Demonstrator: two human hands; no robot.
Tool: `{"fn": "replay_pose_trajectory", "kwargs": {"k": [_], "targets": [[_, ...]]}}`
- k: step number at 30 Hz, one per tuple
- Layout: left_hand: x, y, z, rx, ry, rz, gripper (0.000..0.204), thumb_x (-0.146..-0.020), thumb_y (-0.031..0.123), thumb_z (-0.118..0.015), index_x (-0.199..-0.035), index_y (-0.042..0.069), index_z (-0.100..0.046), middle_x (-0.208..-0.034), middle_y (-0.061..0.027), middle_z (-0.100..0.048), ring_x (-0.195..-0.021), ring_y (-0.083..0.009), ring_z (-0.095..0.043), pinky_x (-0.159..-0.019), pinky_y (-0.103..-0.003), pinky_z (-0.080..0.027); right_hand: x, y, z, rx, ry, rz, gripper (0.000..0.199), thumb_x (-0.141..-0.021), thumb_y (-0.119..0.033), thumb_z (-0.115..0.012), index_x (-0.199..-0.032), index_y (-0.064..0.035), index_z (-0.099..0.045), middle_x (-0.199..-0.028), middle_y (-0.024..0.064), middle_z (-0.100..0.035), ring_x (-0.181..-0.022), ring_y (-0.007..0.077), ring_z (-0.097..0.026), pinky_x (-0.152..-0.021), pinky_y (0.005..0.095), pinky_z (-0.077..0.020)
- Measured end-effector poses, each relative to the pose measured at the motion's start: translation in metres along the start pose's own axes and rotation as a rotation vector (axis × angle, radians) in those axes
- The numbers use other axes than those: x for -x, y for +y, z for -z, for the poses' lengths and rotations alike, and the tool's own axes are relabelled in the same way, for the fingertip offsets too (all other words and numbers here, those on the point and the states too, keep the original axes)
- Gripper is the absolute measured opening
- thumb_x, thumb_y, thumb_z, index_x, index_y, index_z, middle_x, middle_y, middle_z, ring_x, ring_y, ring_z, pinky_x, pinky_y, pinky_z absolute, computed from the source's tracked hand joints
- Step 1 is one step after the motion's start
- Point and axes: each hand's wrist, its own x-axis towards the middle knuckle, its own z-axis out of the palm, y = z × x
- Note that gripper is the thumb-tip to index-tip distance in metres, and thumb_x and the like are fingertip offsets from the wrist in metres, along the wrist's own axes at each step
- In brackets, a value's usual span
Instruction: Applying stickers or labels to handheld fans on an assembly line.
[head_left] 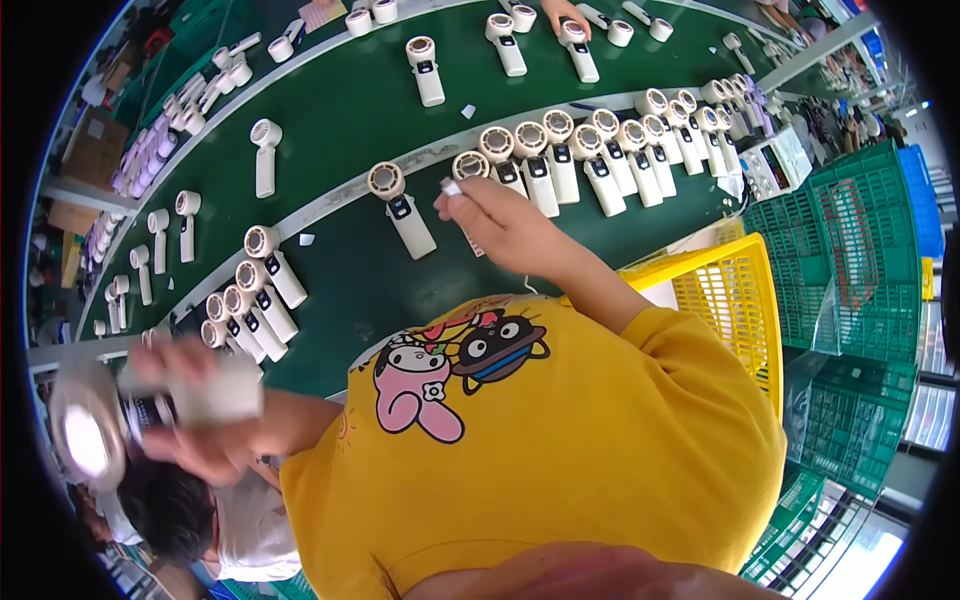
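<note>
Your left hand point(190, 440) wraps its grip around a white handheld fan point(150, 405) (blurred) beside your chest; your right hand point(500, 225) pinches a small white piece point(452, 187) above the green bench point(350, 110).

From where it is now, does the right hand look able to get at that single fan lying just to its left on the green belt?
Probably yes. The right hand hovers beside the single fan, pinching a small white piece, with only bare green belt between them.

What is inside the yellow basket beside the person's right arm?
The yellow basket shows only bare mesh walls and something pale at its near left corner. The person's right arm and yellow sleeve cover the rest.
</note>
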Motion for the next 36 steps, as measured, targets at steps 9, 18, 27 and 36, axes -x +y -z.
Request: {"fn": "replay_pose_trajectory", "kwargs": {"k": [9, 18, 27, 36], "targets": [[0.003, 0.037, -0.047, -0.146, -0.155, -0.047, 0.033, -0.073, 0.023, -0.06, -0.094, 0.005, -0.043, -0.087, -0.0044, -0.039, -0.066, -0.0117, -0.036, -0.061, -0.028, -0.031, 0.0, -0.011, -0.022, 0.148, -0.281, -0.043, 0.022, -0.088, -0.022, -0.043, -0.085, -0.0026, -0.051, -0.079, 0.0126, -0.058, -0.071, 0.0275, -0.053, -0.065, 0.0339, -0.0415], [-0.012, 0.086, 0.025, -0.226, 0.033, -0.258, 0.024, -0.067, 0.021, -0.045, -0.086, 0.033, -0.052, -0.088, -0.0061, -0.043, -0.069, -0.015, -0.038, -0.057, -0.03, -0.028, 0.008, -0.018, -0.025, 0.148, -0.141, -0.161, 0.022, -0.085, -0.022, -0.052, -0.098, -0.0042, -0.049, -0.074, 0.0056, -0.055, -0.062, 0.016, -0.05, -0.057, 0.0264, -0.0407], [0.001, 0.063, -0.013, -0.15, -0.143, -0.363, 0.04, -0.06, 0.031, -0.057, -0.085, 0.003, -0.044, -0.089, -0.0065, -0.046, -0.06, -0.0117, -0.037, -0.056, -0.026, -0.028, 0.01, -0.005, -0.029, 0.208, -0.127, -0.009, 0.019, -0.085, -0.023, -0.05, -0.09, -0.0047, -0.055, -0.079, 0.0079, -0.058, -0.065, 0.0213, -0.053, -0.059, 0.0294, -0.042], [-0.007, 0.078, 0.013, -0.029, 0.022, -0.184, 0.04, -0.057, 0.031, -0.057, -0.084, 0.005, -0.045, -0.087, -0.0033, -0.05, -0.061, -0.0104, -0.042, -0.056, -0.026, -0.031, 0.01, -0.002, -0.044, 0.264, -0.176, -0.005, 0.02, -0.085, -0.025, -0.048, -0.084, -0.0055, -0.055, -0.08, 0.0076, -0.059, -0.068, 0.0237, -0.054, -0.061, 0.0309, -0.043]]}}
